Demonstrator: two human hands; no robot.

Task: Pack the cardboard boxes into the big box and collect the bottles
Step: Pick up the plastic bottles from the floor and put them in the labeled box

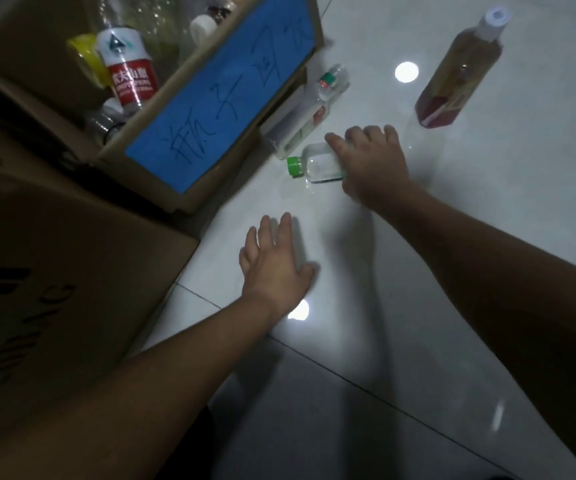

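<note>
On the left side of the white tiled floor (pixel 401 341), a big cardboard box (pixel 54 271) with dark printed letters fills the dim corner. Behind it stands a smaller cardboard box (pixel 224 168) with a blue label (pixel 217 112) carrying handwritten characters. Several bottles are inside it, among them a water bottle (pixel 129 74) with a red and white wrapper. In front of these boxes the left hand (pixel 276 265) is stretched over the floor, palm down, fingers straight and spread, holding nothing; whether it touches the tiles I cannot tell. Right of the labelled box, a long clear bottle (pixel 309 116) with a green and red label lies against the box wall. Just beside it lies a small clear bottle (pixel 314 164) with a green cap (pixel 294 167). The right hand (pixel 373 164) covers its bottom end, and the fingers seem curled round it in a grip, though the blur partly hides them. Well apart, at the far right, a tall amber bottle (pixel 459 71) with a white cap is on the floor.
</note>
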